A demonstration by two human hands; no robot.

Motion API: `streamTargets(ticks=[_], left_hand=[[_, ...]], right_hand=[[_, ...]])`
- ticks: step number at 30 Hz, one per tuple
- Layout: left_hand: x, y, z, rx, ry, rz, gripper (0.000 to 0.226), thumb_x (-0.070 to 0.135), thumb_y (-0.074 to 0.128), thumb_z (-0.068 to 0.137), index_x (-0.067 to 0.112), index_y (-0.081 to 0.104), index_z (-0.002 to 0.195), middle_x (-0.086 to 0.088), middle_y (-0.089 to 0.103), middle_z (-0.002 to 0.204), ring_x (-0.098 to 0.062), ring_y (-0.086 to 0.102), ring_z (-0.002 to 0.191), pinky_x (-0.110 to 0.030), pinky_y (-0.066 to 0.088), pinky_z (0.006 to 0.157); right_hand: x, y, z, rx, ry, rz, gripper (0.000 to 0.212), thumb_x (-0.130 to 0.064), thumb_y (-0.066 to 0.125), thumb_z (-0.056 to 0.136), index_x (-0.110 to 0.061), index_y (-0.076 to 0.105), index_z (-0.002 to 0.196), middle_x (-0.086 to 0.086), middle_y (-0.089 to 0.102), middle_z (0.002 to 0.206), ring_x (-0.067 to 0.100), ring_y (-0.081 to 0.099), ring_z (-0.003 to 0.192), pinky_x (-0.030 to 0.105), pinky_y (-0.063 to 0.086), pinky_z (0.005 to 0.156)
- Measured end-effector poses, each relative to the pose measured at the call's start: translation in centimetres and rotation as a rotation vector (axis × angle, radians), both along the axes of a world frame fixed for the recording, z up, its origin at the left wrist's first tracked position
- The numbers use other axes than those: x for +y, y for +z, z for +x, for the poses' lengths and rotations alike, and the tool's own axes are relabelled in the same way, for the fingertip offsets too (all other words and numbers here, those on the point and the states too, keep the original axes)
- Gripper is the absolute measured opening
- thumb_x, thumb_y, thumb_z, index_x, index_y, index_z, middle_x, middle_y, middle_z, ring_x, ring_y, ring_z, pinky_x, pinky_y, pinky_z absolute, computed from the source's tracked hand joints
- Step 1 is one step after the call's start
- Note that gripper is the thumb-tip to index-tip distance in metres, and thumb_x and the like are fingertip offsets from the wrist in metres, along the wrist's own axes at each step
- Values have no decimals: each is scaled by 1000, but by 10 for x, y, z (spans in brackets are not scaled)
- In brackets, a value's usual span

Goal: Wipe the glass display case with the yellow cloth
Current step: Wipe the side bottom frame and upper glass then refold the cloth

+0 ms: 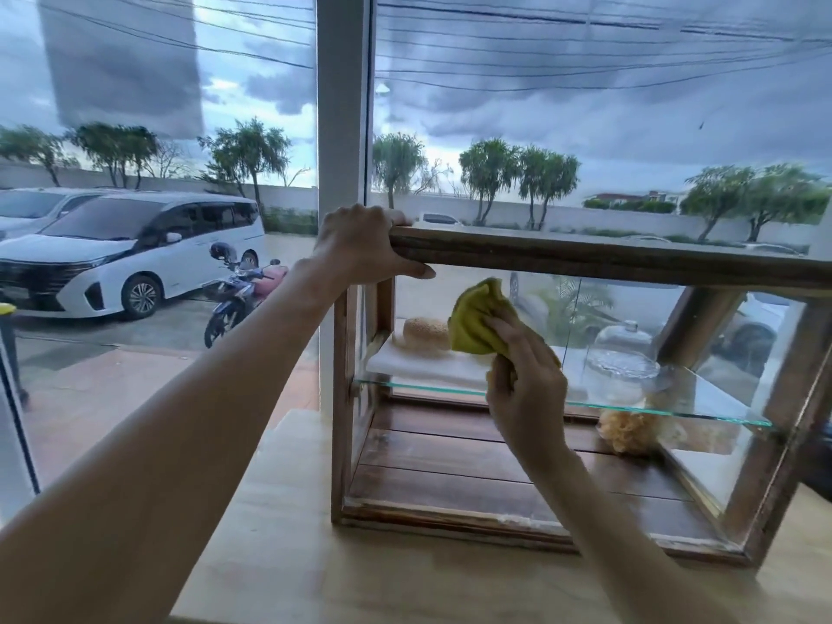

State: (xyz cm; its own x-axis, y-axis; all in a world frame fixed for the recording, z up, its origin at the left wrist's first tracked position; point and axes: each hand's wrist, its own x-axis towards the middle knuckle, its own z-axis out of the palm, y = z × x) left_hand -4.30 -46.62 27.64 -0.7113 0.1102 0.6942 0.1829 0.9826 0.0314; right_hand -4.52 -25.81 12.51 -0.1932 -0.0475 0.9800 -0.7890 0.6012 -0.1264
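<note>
While left hand [360,245] clamps the top frame of the glass display case [585,258], fingers curled over it — right hand [524,380] pinching bunched yellow cloth [477,322], just above its fingertips, against upper glass — wiping mid-course, lower panes seemingly left, progress unclear.

Left hand [360,245] gripping display case [585,258] top, right hand [524,380] — bunched yellow cloth [475,322] (inside).

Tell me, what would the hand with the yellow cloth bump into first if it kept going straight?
Probably the round sesame bun on the white board, just beyond the yellow cloth in the right hand; depth is unclear.
</note>
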Motion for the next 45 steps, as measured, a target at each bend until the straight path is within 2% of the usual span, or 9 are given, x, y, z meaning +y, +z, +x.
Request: streamTargets(ticks=[8,13,19,23,25,28,33,39,45], left_hand=[[8,1,18,-15,-343,308,43,53,55,86,23,69,114,3,69,114,-6,63,98,-32,51,92],[15,1,23,-65,-434,393,62,70,54,74,15,76,93,-5,75,93,-18,70,87,-39,57,79],[24,-2,18,-63,-399,411,21,30,69,83,14,76,95,-3,61,128,-16,55,119,-42,46,100],[36,-7,17,-6,-360,426,24,29,68,85,9,75,95,2,62,128,-12,54,119,-39,41,105],[40,-8,17,7,-358,405,23,29,69,83,11,75,95,3,62,127,-11,54,119,-39,39,106],[46,-5,19,-24,-409,395,23,30,71,80,12,75,95,2,64,123,-12,56,115,-42,43,103],[63,-1,24,-107,-516,401,27,28,71,79,8,75,97,1,69,111,-10,62,104,-36,52,93],[98,-23,25,-207,-582,399,28,44,71,76,18,76,86,-1,74,84,-19,70,83,-42,56,81],[152,-71,26,-380,-547,616,46,55,63,69,15,65,91,3,71,81,-3,68,73,-19,54,71]], right_hand=[[-31,35,-8,143,-48,-175,27,-13,52,93,-12,67,115,5,69,112,19,62,97,34,53,77],[-43,40,-9,132,-69,-203,27,-11,55,89,-11,69,113,6,70,110,20,63,95,31,52,79],[-43,38,-1,-7,-79,-151,34,-16,50,85,-12,70,112,3,70,111,23,64,95,34,51,82],[-32,32,5,-171,-68,21,41,-45,56,81,-19,69,110,2,69,113,22,62,101,37,41,93],[-21,38,13,-248,18,-86,44,-58,61,76,-20,70,98,-3,71,99,17,62,92,37,43,89],[-2,53,19,-320,134,-268,36,-45,76,74,-18,66,95,-7,67,88,12,56,85,34,46,79],[25,72,13,-614,238,-167,59,-45,82,66,-21,55,113,-1,56,107,13,53,96,28,47,81],[61,66,12,-814,403,-100,23,-36,82,69,-25,69,85,-2,72,88,19,68,85,44,57,82],[135,44,4,-914,364,-143,18,-37,81,70,-25,71,78,4,74,87,24,69,85,47,56,83]])
